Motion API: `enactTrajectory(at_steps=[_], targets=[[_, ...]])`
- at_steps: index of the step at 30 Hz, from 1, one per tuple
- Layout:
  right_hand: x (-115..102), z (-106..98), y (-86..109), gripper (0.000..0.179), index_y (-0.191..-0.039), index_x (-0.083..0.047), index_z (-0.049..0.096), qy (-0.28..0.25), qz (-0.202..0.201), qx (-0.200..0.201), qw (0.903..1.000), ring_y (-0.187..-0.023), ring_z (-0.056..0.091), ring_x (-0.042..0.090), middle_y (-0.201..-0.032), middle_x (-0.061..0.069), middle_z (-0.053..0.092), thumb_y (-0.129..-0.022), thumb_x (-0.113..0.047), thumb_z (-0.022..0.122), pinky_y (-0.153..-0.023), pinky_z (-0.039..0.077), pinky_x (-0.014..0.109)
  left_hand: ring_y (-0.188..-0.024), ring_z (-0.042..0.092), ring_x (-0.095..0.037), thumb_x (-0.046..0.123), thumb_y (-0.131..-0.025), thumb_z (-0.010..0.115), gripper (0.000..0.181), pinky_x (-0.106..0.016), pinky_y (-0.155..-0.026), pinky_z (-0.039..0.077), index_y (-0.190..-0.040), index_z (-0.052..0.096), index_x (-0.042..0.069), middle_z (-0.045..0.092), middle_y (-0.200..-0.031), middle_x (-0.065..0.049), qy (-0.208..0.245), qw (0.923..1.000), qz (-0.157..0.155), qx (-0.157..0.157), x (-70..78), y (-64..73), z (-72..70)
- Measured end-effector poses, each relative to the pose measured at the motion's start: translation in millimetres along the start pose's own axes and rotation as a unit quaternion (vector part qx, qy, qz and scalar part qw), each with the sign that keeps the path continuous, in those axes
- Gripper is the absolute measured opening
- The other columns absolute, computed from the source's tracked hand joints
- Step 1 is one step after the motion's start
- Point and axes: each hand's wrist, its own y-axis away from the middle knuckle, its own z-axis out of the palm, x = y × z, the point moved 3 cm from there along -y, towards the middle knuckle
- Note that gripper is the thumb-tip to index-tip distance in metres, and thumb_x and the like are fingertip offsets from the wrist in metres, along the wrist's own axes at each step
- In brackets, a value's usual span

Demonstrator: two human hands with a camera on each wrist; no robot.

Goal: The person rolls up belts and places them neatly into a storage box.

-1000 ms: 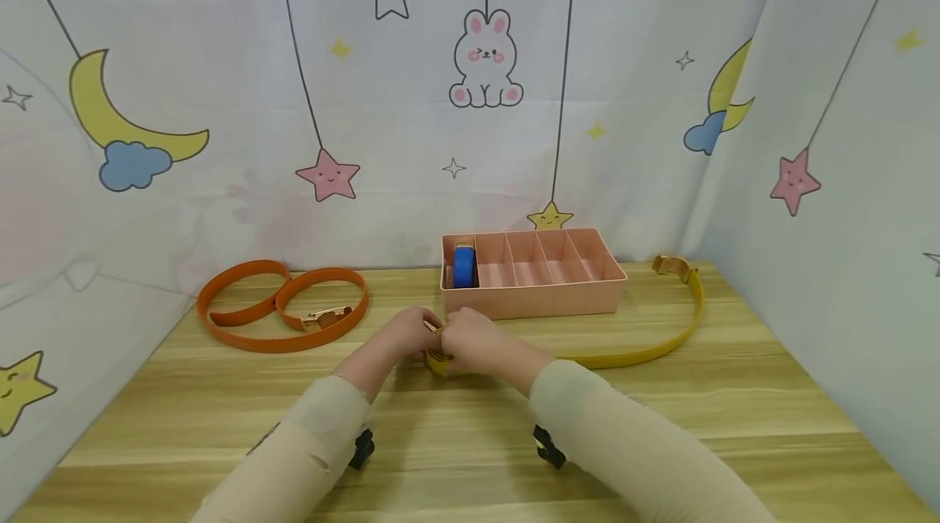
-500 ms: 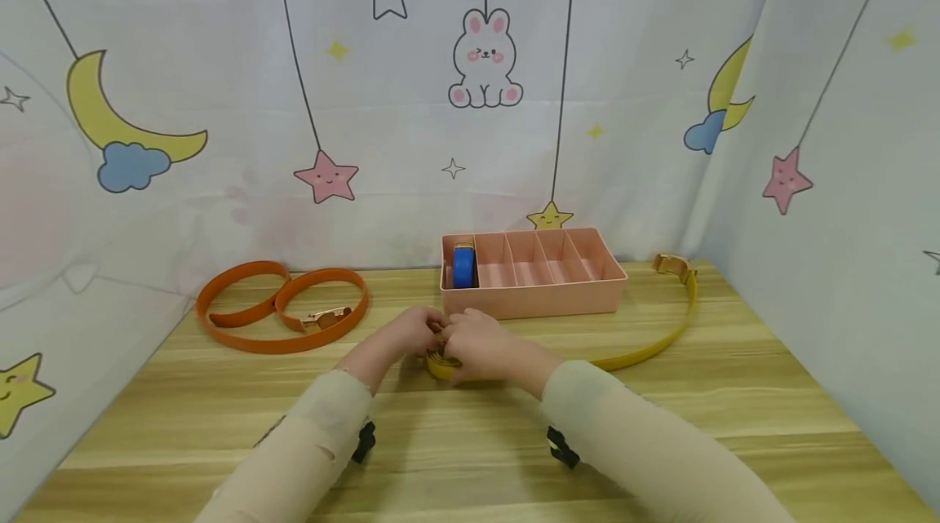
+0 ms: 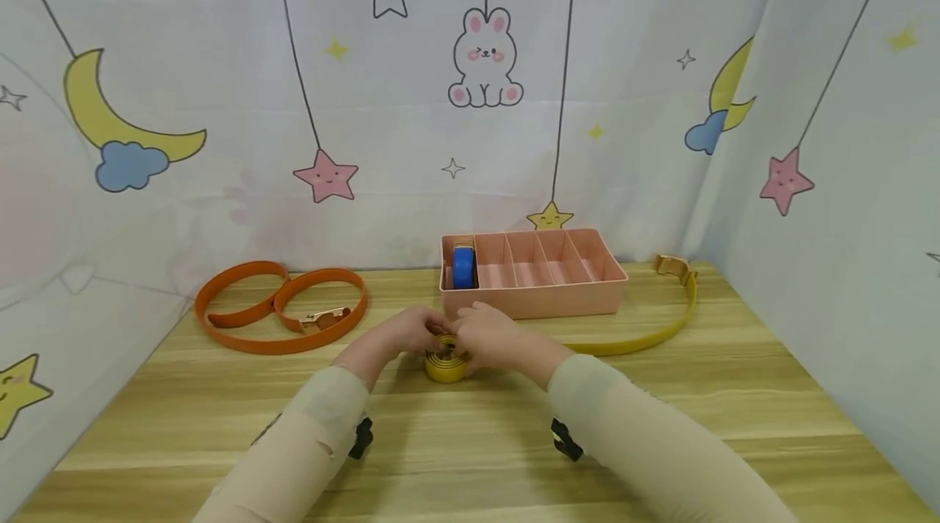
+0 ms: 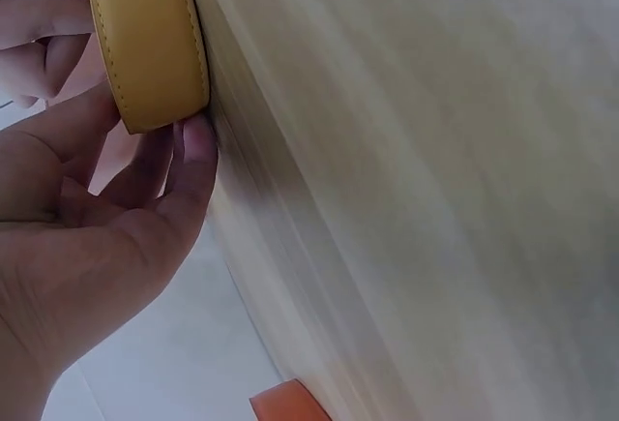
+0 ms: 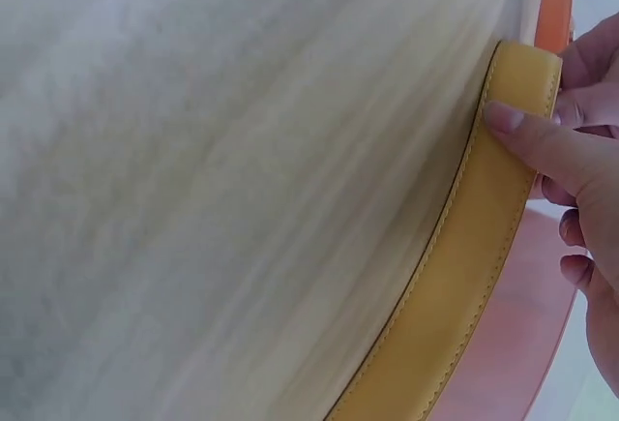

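Observation:
On the table in front of the pink box, a yellow belt [image 3: 445,370] is partly wound into a tight coil standing on its edge. Its free length runs right and curves back to a gold buckle [image 3: 672,266]. My left hand [image 3: 414,331] grips the coil's left side, with fingertips and thumb against it in the left wrist view, where the stitched yellow belt [image 4: 153,44] shows close up. From the right, my right hand [image 3: 494,339] pinches the coil; in the right wrist view its thumb presses on the yellow strap [image 5: 450,266]. Some fingers are hidden behind the coil.
A pink divided box [image 3: 532,303] stands behind my hands, a rolled blue belt [image 3: 463,267] in its leftmost compartment. An orange belt [image 3: 279,343] lies in loose loops at the left. A patterned curtain [image 3: 396,123] borders the wooden table [image 3: 455,458].
My right hand has shifted slightly right along the strap, and more of the coil shows between the hands. The yellow belt's free length has shifted slightly. The box and orange belt stay put.

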Motion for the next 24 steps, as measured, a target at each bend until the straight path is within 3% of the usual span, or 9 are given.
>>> enactTrajectory(at_steps=[4, 10, 18, 24], targets=[[-5, -1, -0.6, 0.022, -0.077, -0.024, 0.076, -0.014, 0.004, 0.002, 0.9999, -0.079, 0.044, 0.011, -0.084, -0.013, 0.062, -0.077, -0.046, 0.08, -0.067, 0.03, 0.027, -0.098, 0.059, -0.023, 0.003, -0.086, 0.071, 0.029, -0.033, -0.077, 0.053, -0.116, 0.069, 0.002, 0.065, -0.115, -0.013, 0.013, 0.9995, -0.02, 0.022, -2.4, 2.7, -0.5], [-14, 0, -6.5, 0.032, -0.064, -0.022, 0.067, -0.015, 0.024, 0.0, 0.9996, -0.084, 0.051, 0.012, -0.077, -0.013, 0.059, -0.076, -0.048, 0.08, -0.071, 0.036, 0.027, -0.083, 0.061, -0.018, 0.005, -0.087, 0.071, 0.025, -0.032, -0.071, 0.055, -0.111, 0.069, 0.001, 0.066, -0.101, -0.009, 0.038, 0.9968, -0.049, 0.051, -5.9, 6.4, 1.8], [-19, 6, -14.4, 0.03, -0.067, -0.021, 0.072, -0.043, 0.077, 0.008, 0.9961, -0.079, 0.052, 0.013, -0.064, -0.011, 0.057, -0.077, -0.048, 0.079, -0.069, 0.036, 0.027, -0.067, 0.059, -0.02, 0.013, -0.081, 0.074, 0.034, -0.03, -0.06, 0.054, -0.11, 0.062, 0.0, 0.06, -0.095, -0.011, 0.007, 0.9936, -0.084, 0.075, 1.0, 16.3, 6.5], [-20, 3, -14.3, 0.031, -0.067, -0.021, 0.072, -0.047, 0.096, 0.009, 0.9942, -0.077, 0.052, 0.013, -0.067, -0.009, 0.059, -0.079, -0.049, 0.077, -0.069, 0.038, 0.028, -0.056, 0.053, -0.017, 0.0, -0.079, 0.069, 0.029, -0.029, -0.055, 0.051, -0.108, 0.066, 0.002, 0.061, -0.089, -0.009, 0.011, 0.9933, -0.075, 0.087, 6.1, 13.1, 6.6]])
